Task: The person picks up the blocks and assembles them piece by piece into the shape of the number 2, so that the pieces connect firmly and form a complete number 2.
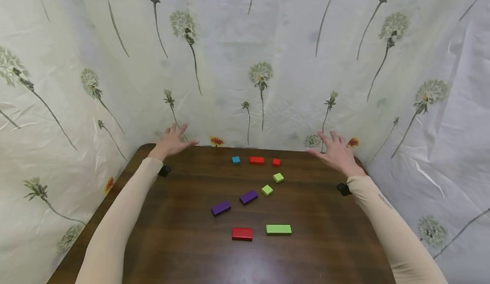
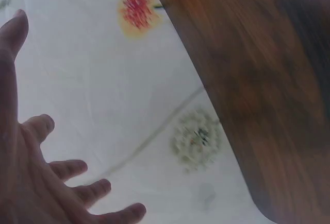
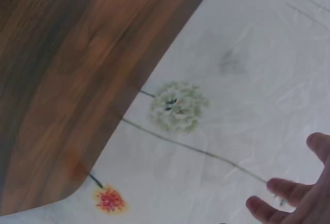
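Note:
My left hand (image 1: pixel 171 143) is spread over the far left corner of the table, holding nothing. On the other side, my right hand (image 1: pixel 337 152) spreads its fingers over the far right corner, also with nothing in it. Between them at the back lie a blue block (image 1: pixel 235 160), a longer red block (image 1: pixel 257 160) and a small red block (image 1: pixel 276 162). Nearer are two small lime green blocks (image 1: pixel 278 177) and two purple blocks (image 1: pixel 249 197), set at a slant. Closest to me lie a red block (image 1: pixel 242 234) and a long lime green block (image 1: pixel 278 229).
The dark wooden table (image 1: pixel 176 250) has rounded far corners. A pale curtain (image 1: pixel 222 54) printed with dandelions and flowers hangs along its back and both sides. Each wrist wears a small black camera, such as the right one (image 1: pixel 343 189).

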Available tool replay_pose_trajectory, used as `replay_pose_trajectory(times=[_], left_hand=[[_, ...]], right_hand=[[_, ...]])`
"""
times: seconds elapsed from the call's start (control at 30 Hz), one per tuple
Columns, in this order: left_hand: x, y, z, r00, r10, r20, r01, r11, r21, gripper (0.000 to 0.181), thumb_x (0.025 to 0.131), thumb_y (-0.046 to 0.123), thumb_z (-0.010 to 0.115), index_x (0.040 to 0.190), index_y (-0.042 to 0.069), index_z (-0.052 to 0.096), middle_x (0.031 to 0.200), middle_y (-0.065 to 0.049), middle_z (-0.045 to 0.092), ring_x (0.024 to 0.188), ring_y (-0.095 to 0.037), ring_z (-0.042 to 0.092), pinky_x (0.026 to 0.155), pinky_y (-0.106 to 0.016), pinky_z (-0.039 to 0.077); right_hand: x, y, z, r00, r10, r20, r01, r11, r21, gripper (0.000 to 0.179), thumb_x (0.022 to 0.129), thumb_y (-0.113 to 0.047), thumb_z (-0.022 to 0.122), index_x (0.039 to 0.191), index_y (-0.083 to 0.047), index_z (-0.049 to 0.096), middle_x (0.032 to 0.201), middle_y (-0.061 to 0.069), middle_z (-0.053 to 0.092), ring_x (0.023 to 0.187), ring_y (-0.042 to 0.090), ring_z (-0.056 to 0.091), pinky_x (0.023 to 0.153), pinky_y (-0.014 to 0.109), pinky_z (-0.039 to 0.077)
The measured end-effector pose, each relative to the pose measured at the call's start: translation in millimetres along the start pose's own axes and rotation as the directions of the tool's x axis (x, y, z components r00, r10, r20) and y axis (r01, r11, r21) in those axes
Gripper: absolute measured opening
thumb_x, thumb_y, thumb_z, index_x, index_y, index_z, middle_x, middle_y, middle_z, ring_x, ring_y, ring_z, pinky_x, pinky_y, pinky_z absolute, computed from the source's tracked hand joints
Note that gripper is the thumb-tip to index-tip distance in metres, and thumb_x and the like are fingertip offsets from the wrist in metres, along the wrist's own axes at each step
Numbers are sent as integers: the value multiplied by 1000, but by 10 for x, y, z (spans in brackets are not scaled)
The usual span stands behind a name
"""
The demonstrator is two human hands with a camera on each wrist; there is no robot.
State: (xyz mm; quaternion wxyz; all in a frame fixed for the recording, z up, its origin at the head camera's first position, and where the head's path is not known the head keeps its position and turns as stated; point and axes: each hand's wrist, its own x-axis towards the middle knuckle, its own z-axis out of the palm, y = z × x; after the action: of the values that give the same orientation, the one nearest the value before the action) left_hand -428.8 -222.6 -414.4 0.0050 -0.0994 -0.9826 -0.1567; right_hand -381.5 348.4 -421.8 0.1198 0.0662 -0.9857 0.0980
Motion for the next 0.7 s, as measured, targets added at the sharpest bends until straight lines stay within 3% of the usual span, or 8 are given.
replay_pose_trajectory(times=[0.37,0.57,0.7], left_hand=[[159,436,114,989,149,-20,-149,989,-21,86,85,72,50,153,27,25,153,-21,32,132,-44,41,100,-61,38],[254,593,358,979,203,-5,-203,979,15,81,83,69,56,147,22,40,147,-19,43,130,-38,46,101,-54,41],[301,672,562,973,228,25,-228,974,-8,73,86,64,57,143,20,48,143,-14,49,124,-35,53,97,-50,45]], right_hand=[[82,-261,135,997,-80,-15,81,995,54,83,84,-63,61,150,-19,35,146,26,35,127,56,33,94,72,32],[114,-375,289,994,-111,16,110,993,43,78,85,-63,59,147,-18,41,138,26,44,119,50,44,87,64,42],[143,-437,450,992,-122,40,119,991,52,73,86,-62,59,143,-18,47,137,23,49,120,47,47,84,61,46]])
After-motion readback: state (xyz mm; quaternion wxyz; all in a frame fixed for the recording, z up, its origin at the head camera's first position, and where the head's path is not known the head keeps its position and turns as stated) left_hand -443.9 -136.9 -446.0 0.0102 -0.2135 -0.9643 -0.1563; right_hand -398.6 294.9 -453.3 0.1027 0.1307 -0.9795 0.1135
